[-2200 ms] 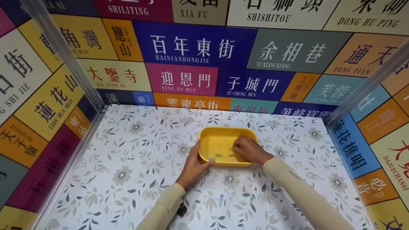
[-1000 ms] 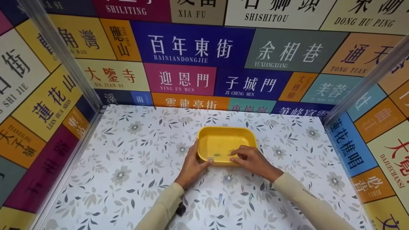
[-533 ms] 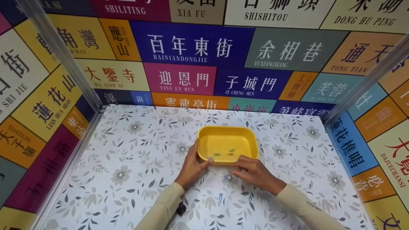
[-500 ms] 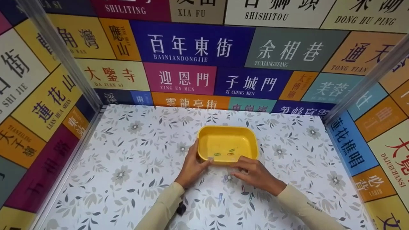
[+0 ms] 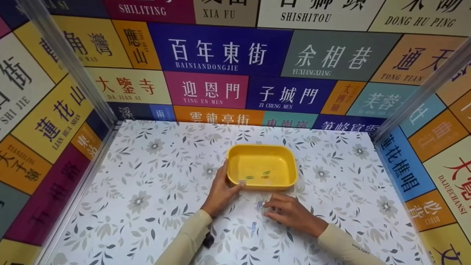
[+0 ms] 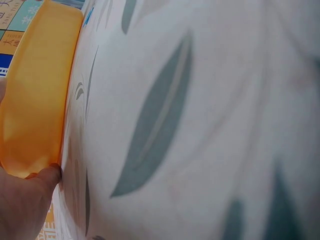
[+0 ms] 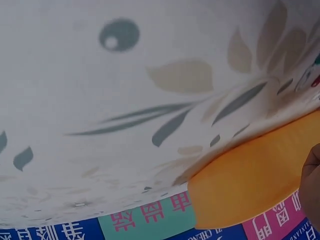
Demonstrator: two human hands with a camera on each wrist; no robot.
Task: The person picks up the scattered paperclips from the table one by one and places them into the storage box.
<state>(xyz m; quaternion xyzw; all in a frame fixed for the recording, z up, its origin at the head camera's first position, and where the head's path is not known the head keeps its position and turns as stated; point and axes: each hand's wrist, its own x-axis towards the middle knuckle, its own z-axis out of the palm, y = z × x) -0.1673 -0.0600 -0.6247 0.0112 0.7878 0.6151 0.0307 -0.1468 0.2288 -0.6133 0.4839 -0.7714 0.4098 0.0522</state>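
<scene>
A yellow plastic box (image 5: pixel 261 158) stands upright on the flower-patterned table. My left hand (image 5: pixel 218 195) grips its near left corner, and the left wrist view shows the thumb (image 6: pixel 49 176) against the box wall (image 6: pixel 40 90). Inside lie two green paper clips, one farther left (image 5: pixel 250 177) and one nearer the middle (image 5: pixel 266 172), plus a red paper clip (image 5: pixel 265 177). My right hand (image 5: pixel 292 213) hovers in front of the box with fingers loosely bent, thumb and forefinger apart, nothing visible between them. A blue paper clip (image 5: pixel 260 204) lies right by its fingertips.
Another blue paper clip (image 5: pixel 254 226) lies nearer the person on the table (image 5: pixel 165 165). At the right wrist view's edge a red paper clip (image 7: pixel 316 81) shows. Printed panels (image 5: pixel 217 48) wall the table at the back and both sides.
My right hand has come out of the box over its near rim and moved toward the person, now covering the table's red and green paper clips. The left hand and box stay put.
</scene>
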